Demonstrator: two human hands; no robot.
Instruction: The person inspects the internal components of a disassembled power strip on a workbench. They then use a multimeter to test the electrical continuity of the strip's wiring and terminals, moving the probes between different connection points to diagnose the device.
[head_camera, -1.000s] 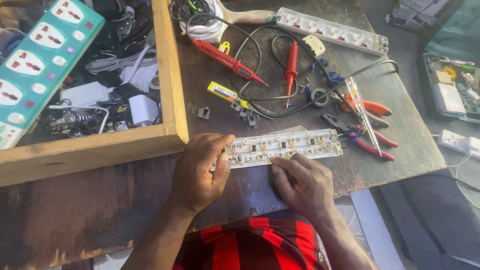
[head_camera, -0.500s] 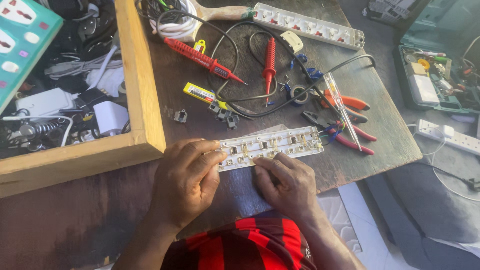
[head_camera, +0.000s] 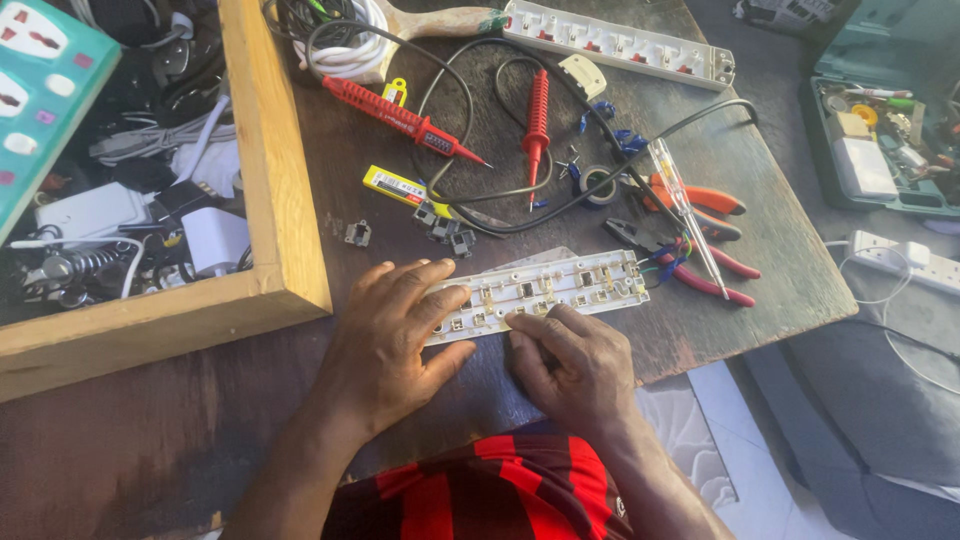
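A long white plastic strip with little metal parts inside (head_camera: 540, 292) lies flat near the middle of the frame, on a dark, rough wooden table (head_camera: 780, 260). The left hand (head_camera: 392, 340) lies over its left end with fingers spread flat, pressing it down. The right hand (head_camera: 572, 362) sits just below the strip, fingers bent, tips touching its lower edge.

The table's front edge runs close under the hands. Its right edge slants down at the right of the frame, with grey floor past it.

A pale wooden box with thick smooth walls (head_camera: 275, 200) fills the left side, close beside the left hand.

Just right of the strip lie red-handled pliers (head_camera: 700, 275). Above it lie two red pointed test probes with black wires (head_camera: 455, 130), leaving only small bare spots.
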